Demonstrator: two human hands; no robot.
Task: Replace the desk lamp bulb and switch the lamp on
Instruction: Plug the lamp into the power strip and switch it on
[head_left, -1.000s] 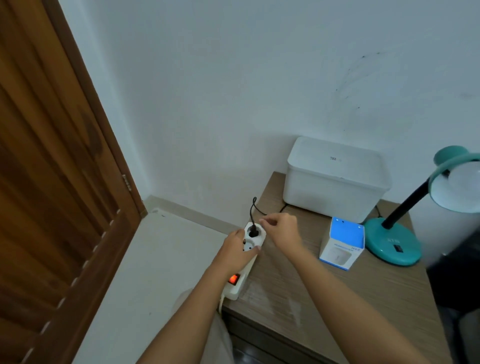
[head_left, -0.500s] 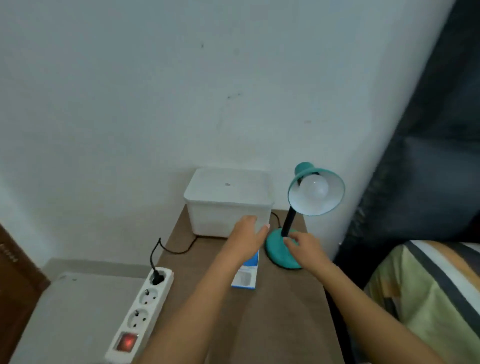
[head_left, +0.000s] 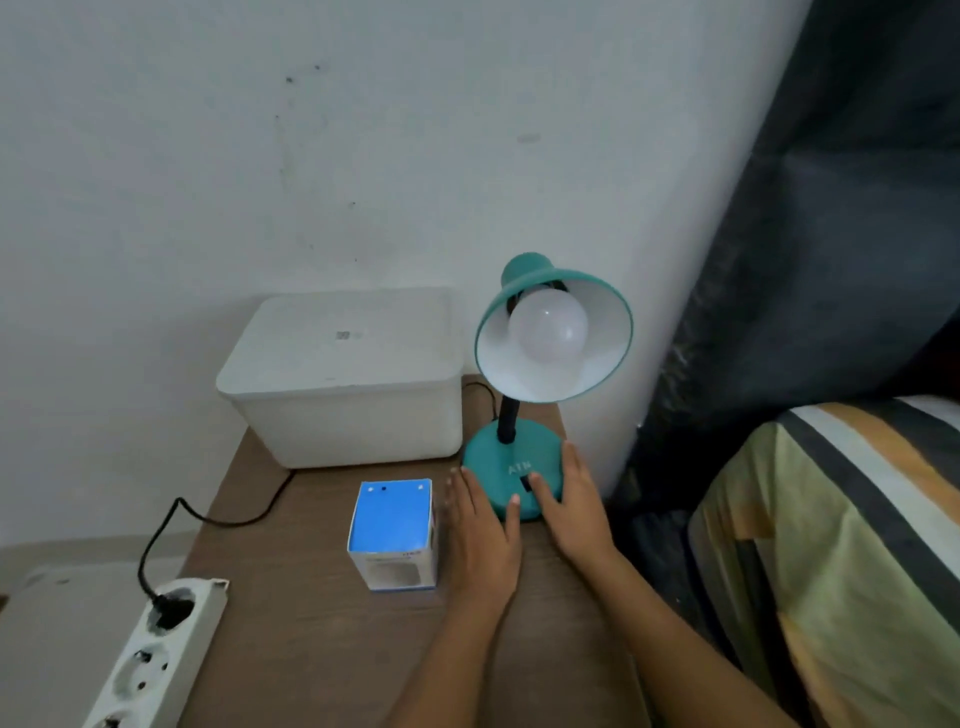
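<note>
Bulb (head_left: 548, 332) sits fitted but unlit in the teal lamp (head_left: 524, 415) at frame centre, plug seated lower left. Left hand (head_left: 483, 540) and right hand (head_left: 574, 504), both flat and empty, flank the base; switching remains.

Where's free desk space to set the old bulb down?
Bare wood in front of the blue box, between the power strip and the forearms. Crowded at back: white bin, lamp base, both hands.
</note>
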